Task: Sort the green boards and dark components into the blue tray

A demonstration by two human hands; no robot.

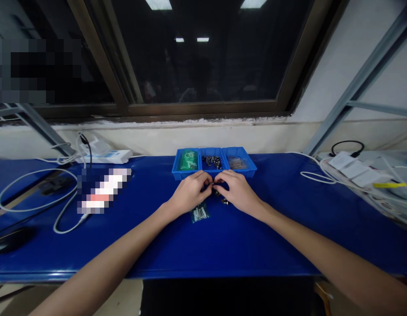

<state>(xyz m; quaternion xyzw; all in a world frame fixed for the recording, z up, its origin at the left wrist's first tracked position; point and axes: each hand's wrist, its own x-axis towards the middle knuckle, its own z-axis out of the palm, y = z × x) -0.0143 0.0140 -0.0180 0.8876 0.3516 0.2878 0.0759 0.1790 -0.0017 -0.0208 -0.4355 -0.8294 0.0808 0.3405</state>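
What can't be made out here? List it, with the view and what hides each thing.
All in the head view:
- Small piece between the left hand and right hand: too small, fingertips cover it.
- Loose parts: too small, partly behind the right hand.
- Small bag: upper end hidden by the left hand.
- Black mouse: cut off by the left edge.
- Pixelated patch: blocks mask what's there.

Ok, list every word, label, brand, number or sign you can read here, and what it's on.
None can be read.
White block: blue marking, too small and blurred.
Yellow strip: no legible print.
Lower pixelated patch: masked, unreadable.
Small packet: too blurred to tell.
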